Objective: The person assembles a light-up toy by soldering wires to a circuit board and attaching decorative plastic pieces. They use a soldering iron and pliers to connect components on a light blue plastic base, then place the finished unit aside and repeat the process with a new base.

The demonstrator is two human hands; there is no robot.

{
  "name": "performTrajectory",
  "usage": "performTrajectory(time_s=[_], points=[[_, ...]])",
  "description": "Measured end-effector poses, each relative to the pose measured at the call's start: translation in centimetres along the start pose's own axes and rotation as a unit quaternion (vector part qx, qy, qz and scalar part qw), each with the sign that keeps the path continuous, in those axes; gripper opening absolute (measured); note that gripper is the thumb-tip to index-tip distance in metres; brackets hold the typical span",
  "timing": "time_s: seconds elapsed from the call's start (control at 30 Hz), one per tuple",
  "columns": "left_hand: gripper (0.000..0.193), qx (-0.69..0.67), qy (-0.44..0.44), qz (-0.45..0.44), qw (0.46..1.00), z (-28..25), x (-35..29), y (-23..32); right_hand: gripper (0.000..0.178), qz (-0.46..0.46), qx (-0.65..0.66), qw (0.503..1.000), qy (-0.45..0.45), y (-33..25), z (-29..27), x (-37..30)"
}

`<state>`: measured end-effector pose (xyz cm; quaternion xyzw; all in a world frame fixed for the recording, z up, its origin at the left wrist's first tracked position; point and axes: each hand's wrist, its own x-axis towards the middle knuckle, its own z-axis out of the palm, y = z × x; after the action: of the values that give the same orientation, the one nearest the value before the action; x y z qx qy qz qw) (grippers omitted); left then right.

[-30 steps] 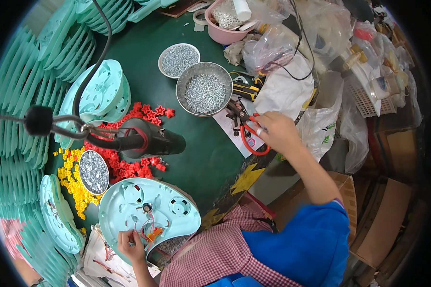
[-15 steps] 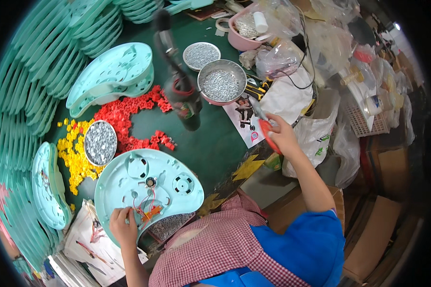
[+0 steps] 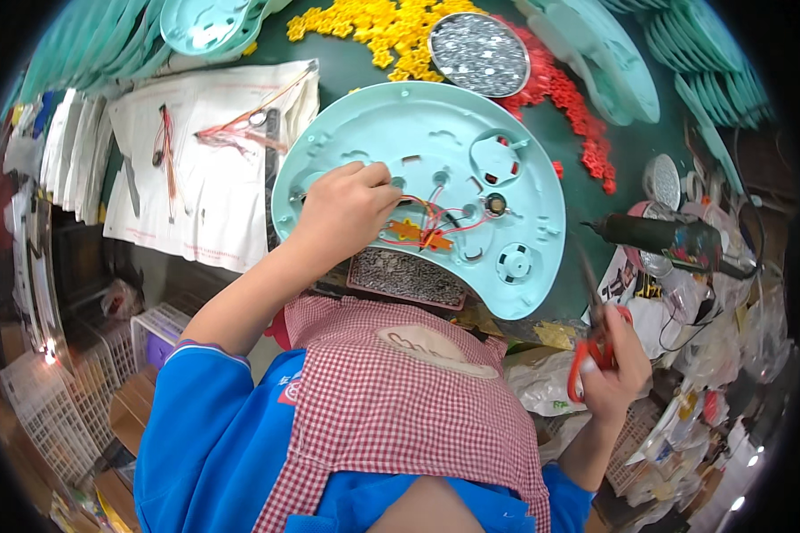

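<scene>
A curved teal plastic shell (image 3: 347, 124) lies on the green table, its inside facing up. Red and dark wires (image 3: 428, 213) run in it between a small orange circuit board (image 3: 418, 234) and a round speaker-like part (image 3: 495, 205). Over the shell's left part, my left hand (image 3: 351, 209) is closed with its fingertips together at the wire ends; what they pinch is hidden. My right hand (image 3: 620, 364) grips red-handled scissors (image 3: 600, 342) in the air off the shell's right side, blades pointing up and away from me, slightly blurred.
A black electric screwdriver (image 3: 658, 240) hangs right of the shell. Beyond are a dish of metal bits (image 3: 478, 55), yellow parts (image 3: 391, 27) and red parts (image 3: 587, 142). Wire bundles (image 3: 236, 133) lie on a white sheet (image 3: 227, 231) at left. A tray of small pieces (image 3: 404, 277) sits near my apron.
The view has swung left. My right hand has brought the scissors from beside the papers back toward the shell. My left hand remains at the shell, fingers together.
</scene>
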<state>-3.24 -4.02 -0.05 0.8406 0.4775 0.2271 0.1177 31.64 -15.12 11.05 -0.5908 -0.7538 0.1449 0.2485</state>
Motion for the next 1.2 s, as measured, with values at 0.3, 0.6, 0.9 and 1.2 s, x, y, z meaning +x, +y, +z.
performTrajectory(time_s=[0.3, 0.6, 0.9, 1.2], points=[[0.003, -0.011, 0.022, -0.05, 0.998, 0.5, -0.1, -0.1, 0.066, -0.154, -0.164, 0.941, -0.254, -2.8, 4.4, 12.3], [0.004, 0.034, 0.026, -0.061, 0.997, 0.6, 0.5, -0.3, 0.055, -0.256, -0.235, 0.895, -0.279, -4.4, 6.6, 16.2], [0.015, 0.007, 0.082, -0.06, 0.995, 1.6, 0.6, -0.6, 0.037, -0.304, -0.277, 0.861, -0.299, -5.9, 6.5, 18.6], [0.006, -0.031, 0.065, -0.093, 0.993, 1.2, 0.8, -0.6, 0.038, -0.324, -0.27, 0.848, -0.32, -6.6, 7.4, 19.0]])
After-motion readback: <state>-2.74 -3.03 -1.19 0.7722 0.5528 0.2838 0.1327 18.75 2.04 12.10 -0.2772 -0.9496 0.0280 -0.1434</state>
